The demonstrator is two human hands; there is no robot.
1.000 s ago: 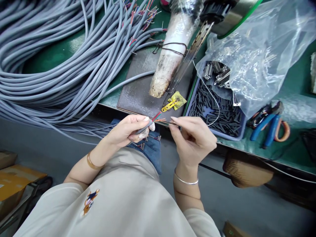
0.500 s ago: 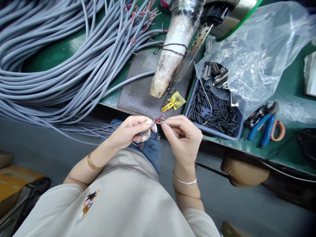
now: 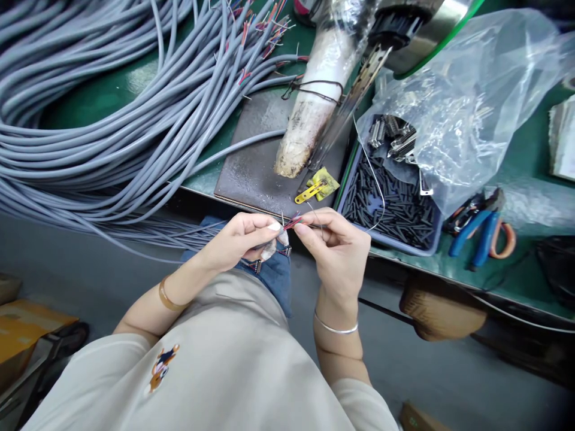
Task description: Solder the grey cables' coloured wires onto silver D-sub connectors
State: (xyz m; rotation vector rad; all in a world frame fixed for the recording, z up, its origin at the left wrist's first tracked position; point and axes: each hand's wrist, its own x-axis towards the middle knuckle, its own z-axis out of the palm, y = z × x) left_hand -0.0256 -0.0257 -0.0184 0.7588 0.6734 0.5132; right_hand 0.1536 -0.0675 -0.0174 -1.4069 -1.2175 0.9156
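So the thin red wires (image 3: 293,222) sit right between both grips: left hand (image 3: 242,239) pinching the bundle at the base, right hand (image 3: 338,245) looking pinched on the tips. A second ago that right one was off them, so now both seem to be working the same wires; yellow clip (image 3: 306,193) just beyond, blue bin (image 3: 435,240) farther right.

Over there, the green desk (image 3: 530,266) carries a blue bin (image 3: 399,245); left of that bin lie a dark board (image 3: 251,173) and heaped grey cables (image 3: 112,149), right of it blue-handled pliers (image 3: 484,239).
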